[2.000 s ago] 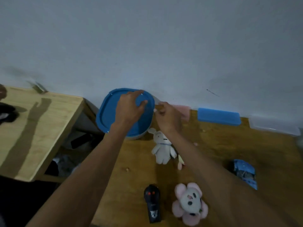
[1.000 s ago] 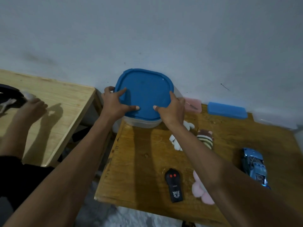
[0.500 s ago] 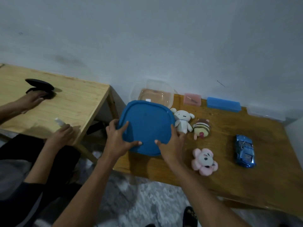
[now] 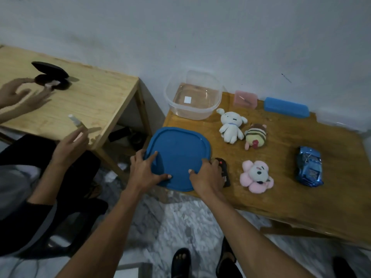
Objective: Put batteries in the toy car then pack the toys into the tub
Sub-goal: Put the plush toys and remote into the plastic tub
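Thumbs are pressed on the blue lid (image 4: 177,157), gripped at its near edge by the left hand (image 4: 143,170) and right hand (image 4: 204,175). It should be laid flat, clear of the remote (image 4: 223,171). The open tub (image 4: 193,96) stands behind, the toy car (image 4: 309,166) well right.

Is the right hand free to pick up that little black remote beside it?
Probably not yet. The right hand is holding the blue lid along with the left hand. The black remote lies right beside it, partly hidden by its fingers; nothing else blocks it.
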A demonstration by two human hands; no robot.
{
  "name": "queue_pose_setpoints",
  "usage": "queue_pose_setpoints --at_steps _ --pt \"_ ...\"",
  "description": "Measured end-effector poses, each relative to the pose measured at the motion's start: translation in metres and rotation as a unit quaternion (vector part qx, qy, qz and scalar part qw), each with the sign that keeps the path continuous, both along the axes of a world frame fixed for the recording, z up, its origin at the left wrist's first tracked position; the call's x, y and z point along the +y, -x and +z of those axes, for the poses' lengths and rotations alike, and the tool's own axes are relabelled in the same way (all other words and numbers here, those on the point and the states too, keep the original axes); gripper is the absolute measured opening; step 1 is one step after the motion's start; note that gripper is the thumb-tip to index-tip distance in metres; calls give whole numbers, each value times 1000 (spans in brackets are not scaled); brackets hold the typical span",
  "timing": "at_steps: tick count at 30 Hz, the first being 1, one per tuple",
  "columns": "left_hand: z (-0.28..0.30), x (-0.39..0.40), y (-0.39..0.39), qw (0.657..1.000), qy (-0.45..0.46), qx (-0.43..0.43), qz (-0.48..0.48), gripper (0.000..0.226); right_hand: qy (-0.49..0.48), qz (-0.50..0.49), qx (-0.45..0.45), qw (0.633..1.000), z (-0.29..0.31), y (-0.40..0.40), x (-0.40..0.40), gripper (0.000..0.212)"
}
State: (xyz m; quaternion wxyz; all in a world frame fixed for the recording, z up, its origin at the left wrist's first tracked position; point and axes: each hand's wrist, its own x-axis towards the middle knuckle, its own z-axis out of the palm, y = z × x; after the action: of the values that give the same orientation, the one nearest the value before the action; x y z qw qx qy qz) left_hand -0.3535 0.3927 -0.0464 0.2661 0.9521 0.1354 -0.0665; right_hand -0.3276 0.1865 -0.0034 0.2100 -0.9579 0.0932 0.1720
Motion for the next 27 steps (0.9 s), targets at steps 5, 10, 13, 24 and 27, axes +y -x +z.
queue_pose_setpoints --at_steps 5,10,13,24,27 --pt "19 -31 -17 992 -6 -117 39 76 -43 -9 -82 996 33 -30 -26 45" --pt "49 -100 -75 986 53 -154 -25 50 -103 -89 -168 976 52 -83 -87 34" --pt "52 -142 -112 985 105 -114 -70 58 -122 -118 -168 971 49 -109 -130 32" --pt "21 -216 -192 981 159 -34 -105 70 -162 -115 -76 977 -19 -173 -187 42" --pt "16 -223 -195 979 175 -45 -90 73 -188 -124 -71 972 -26 -179 -189 51"
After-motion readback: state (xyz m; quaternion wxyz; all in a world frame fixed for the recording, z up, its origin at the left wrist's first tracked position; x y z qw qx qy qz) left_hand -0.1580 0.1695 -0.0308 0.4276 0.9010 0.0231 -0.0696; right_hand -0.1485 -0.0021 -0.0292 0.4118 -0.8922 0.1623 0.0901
